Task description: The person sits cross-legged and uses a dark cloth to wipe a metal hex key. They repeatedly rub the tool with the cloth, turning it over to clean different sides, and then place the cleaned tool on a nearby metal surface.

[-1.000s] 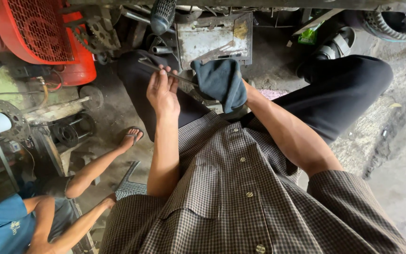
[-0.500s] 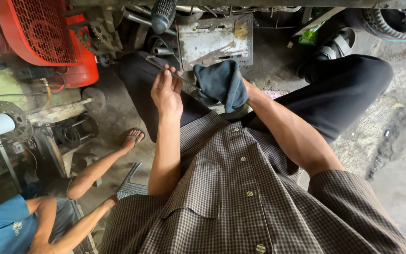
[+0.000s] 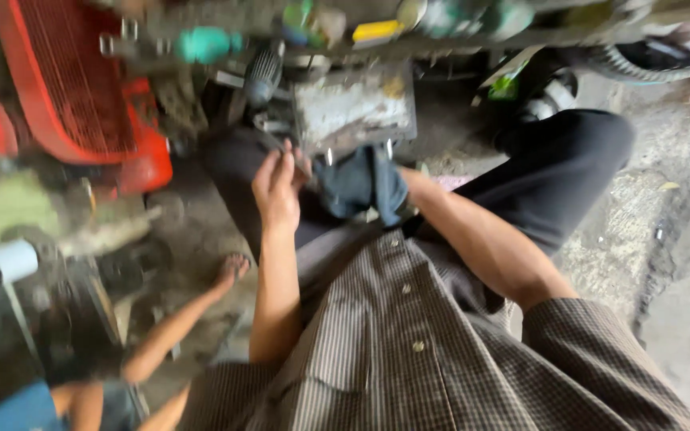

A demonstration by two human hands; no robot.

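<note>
While the head view is smeared by motion, the main relations can still be read. The left hand is raised over the lap, fingers drawn together at the tips as if pinched on the end of a thin metal rod, though the blur hides most of that rod and I cannot tell how firm the grip is. The right hand is buried inside a dark blue cloth, so whether its fingers are closed on the rod under the fabric cannot be told; the cloth sits just beside the left hand, above the black trousers.

What could go wrong, as I judge it: the thin rod may slip from the pinching fingertips if the cloth drags along it, dropping toward the dirty floor among the clutter. A sharp or burred end could also catch the bare left fingers, which have no cloth over them. Another person's bare leg lies near on the left, within reach of a falling part.

Against the earlier pictures, the camera has tipped up: a shelf edge with coloured tubs now shows at the top, the red machine guard sits lower, and everything is blurred. The cloth looks more bunched, and the rod, plain before, is now barely visible.
</note>
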